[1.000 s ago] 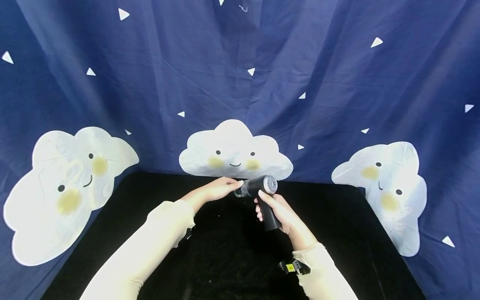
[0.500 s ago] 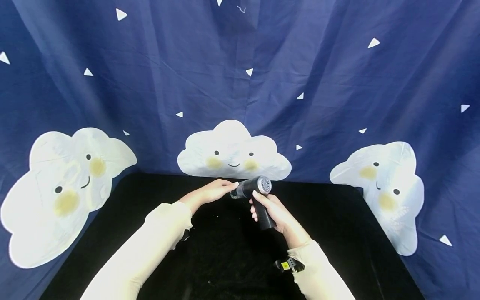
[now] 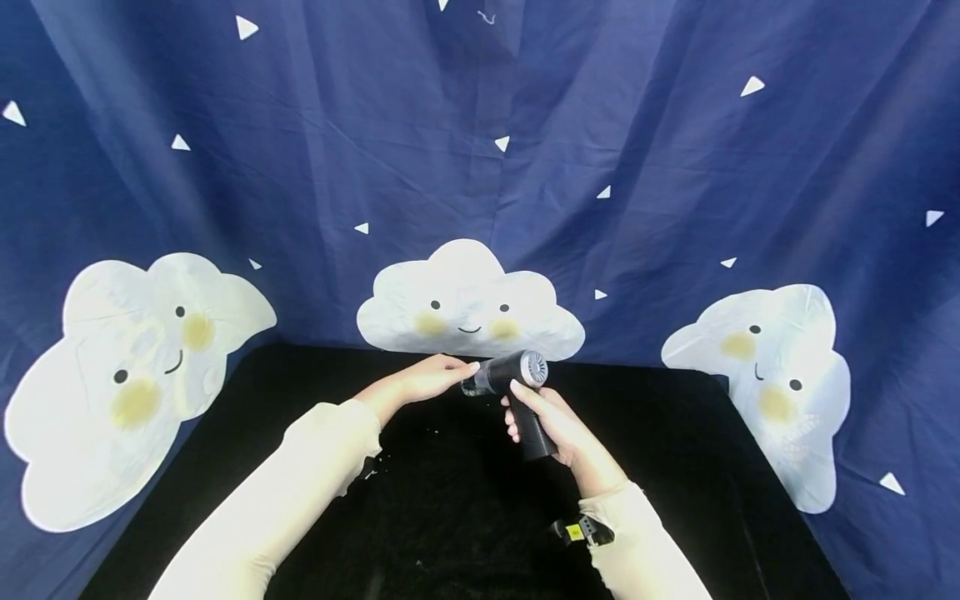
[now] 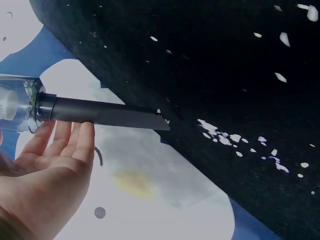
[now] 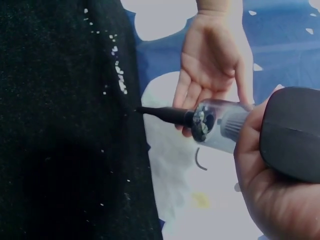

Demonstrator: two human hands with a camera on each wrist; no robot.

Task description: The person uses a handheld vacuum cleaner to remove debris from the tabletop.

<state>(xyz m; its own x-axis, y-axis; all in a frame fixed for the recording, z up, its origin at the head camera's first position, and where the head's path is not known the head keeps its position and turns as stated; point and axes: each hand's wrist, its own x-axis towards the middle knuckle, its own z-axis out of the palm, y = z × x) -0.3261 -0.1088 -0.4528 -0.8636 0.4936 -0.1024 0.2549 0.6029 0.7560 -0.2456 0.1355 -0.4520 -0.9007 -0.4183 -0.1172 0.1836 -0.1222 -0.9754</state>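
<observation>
A black handheld vacuum point(image 3: 504, 372) with a silver vented end is held over the far part of the black-covered table. My right hand point(image 3: 555, 425) grips its handle, thumb up near the motor body. My left hand point(image 3: 423, 381) reaches to the front, its fairly straight fingers supporting the nozzle base and its thumb at the clear dust cup point(image 5: 230, 107). Pale bits show inside that cup. In the left wrist view the long dark nozzle point(image 4: 107, 112) passes in front of the fingertips, with its slanted tip near a cluster of small white scraps point(image 4: 222, 137).
Black cloth point(image 3: 465, 517) covers the table, with more white flecks point(image 4: 281, 77) scattered over it. A blue curtain point(image 3: 420, 125) with white clouds point(image 3: 471, 283) stands behind. A dark strap with a yellow label point(image 3: 576, 532) hangs at the right wrist.
The vacuum shifted slightly left in the head view, then a little back right, both hands moving with it. The grip on the handle stays the same.
</observation>
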